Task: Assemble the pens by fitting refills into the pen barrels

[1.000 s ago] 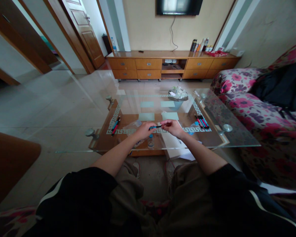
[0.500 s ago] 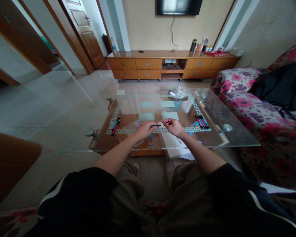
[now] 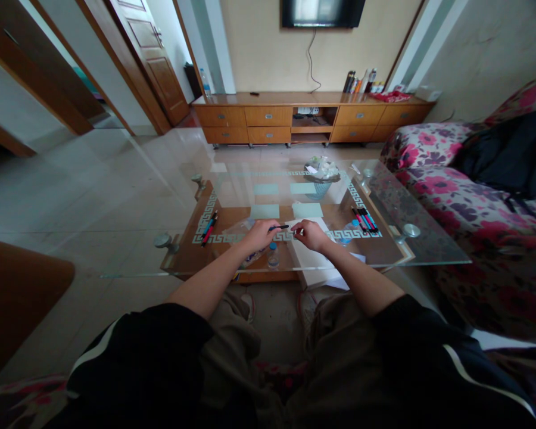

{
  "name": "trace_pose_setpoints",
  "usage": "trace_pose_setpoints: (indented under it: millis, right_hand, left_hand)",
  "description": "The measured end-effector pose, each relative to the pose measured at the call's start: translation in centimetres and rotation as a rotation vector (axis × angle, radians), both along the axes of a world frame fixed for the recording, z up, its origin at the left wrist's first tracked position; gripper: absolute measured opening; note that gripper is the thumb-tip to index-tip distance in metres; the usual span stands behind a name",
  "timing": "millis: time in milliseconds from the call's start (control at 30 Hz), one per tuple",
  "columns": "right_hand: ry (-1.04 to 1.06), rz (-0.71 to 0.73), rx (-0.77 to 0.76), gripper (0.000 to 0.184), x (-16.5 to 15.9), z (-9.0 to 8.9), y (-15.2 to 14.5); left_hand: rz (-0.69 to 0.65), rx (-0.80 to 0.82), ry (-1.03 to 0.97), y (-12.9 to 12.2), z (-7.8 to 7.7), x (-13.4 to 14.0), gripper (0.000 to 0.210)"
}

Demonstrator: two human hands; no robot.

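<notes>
Above the near part of the glass table (image 3: 232, 262), my left hand (image 3: 260, 233) is closed on a dark pen (image 3: 279, 227), whose dark end points right. My right hand (image 3: 309, 235) is just to the right of the pen's end, with its fingers pinched together. Whatever is between those fingers is too small to make out. On the left of the glass lies a small group of pens (image 3: 209, 229), blue, red and black. Several more pens (image 3: 365, 220) lie side by side on the right.
Below the glass are a plastic bottle (image 3: 273, 256) with a blue cap and a white box (image 3: 310, 262). A waste basket (image 3: 322, 189) stands past the table's middle. A floral sofa (image 3: 446, 190) flanks the right side; a wooden TV cabinet (image 3: 268, 115) stands along the wall.
My right hand has lowered slightly and its fingers have curled in more. The left hand still holds the pen in nearly the same place.
</notes>
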State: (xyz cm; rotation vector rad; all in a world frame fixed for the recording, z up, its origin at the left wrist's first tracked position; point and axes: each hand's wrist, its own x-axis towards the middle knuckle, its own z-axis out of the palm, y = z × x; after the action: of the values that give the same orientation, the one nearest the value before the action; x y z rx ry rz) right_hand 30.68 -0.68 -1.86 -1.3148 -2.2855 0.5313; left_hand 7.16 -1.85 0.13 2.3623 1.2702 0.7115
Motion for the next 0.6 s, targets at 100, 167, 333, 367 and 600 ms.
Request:
trace_pose_setpoints:
  millis: [100, 167, 333, 367, 600]
  right_hand:
    - [-0.01, -0.006, 0.004, 0.017, 0.1, -0.2, 0.1]
    - [-0.009, -0.018, -0.005, 0.015, 0.1, -0.2, 0.2]
    - [-0.013, -0.049, -0.054, 0.014, 0.2, -0.2, 0.2]
    - [-0.007, -0.059, -0.052, 0.015, 0.2, -0.2, 0.3]
    - [0.118, -0.171, 0.024, 0.017, -0.2, 0.9, 0.0]
  left_hand:
    - [0.007, -0.002, 0.012, 0.0, 0.1, 0.0, 0.023]
    - [0.007, 0.0, 0.014, -0.1, 0.1, 0.0, 0.023]
    - [0.009, -0.011, 0.046, -0.1, 0.1, 0.0, 0.025]
    - [0.01, -0.012, 0.05, -0.1, 0.1, 0.0, 0.025]
    - [0.026, -0.003, 0.061, 0.0, 0.0, -0.1, 0.024]
